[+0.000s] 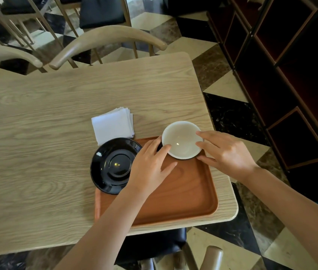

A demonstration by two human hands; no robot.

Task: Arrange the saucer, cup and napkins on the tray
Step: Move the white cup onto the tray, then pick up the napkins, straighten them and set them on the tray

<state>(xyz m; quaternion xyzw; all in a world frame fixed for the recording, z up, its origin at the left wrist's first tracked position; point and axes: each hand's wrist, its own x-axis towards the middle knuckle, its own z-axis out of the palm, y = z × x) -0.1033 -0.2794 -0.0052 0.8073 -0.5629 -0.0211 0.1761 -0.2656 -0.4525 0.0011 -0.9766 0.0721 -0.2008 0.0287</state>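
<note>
- Head view: both my hands close round the cup (181, 140), white inside, dark outside, at the tray's (183, 191) far right corner.
- My left hand (150, 166) grips the cup's left side, thumb on the rim, fingers curled.
- My right hand (226, 152) holds its right side, fingers spread on rim and wall.
- Whether the cup rests on the tray or is lifted, I cannot tell.
- Black saucer (113, 165) sits at the tray's far left, overhanging its edge.
- White napkins (113, 126) lie stacked on the table (37, 133), just beyond the saucer.
</note>
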